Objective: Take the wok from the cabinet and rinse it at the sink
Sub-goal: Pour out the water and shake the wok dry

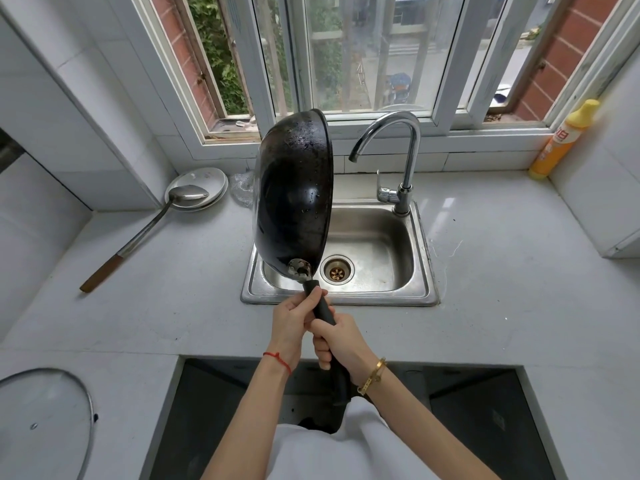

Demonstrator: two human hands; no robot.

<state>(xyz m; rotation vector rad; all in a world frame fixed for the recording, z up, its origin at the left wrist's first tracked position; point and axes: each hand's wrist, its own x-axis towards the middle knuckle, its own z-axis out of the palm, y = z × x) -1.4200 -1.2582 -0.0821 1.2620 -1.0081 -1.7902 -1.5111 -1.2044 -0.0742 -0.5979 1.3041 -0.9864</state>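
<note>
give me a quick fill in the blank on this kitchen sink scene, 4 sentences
1. Both hands, left and right, grip the wok by its ____.
2. The wok is tipped on edge above the ____.
3. The ladle has its bowl resting on a white ____.
4. The yellow bottle leans in the corner to the ____ of the faucet.

Missing words: handle; sink; plate; right

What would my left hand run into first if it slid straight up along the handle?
Probably the metal bracket joining the handle to the wok. The left hand grips just below it; depth is uncertain.
</note>
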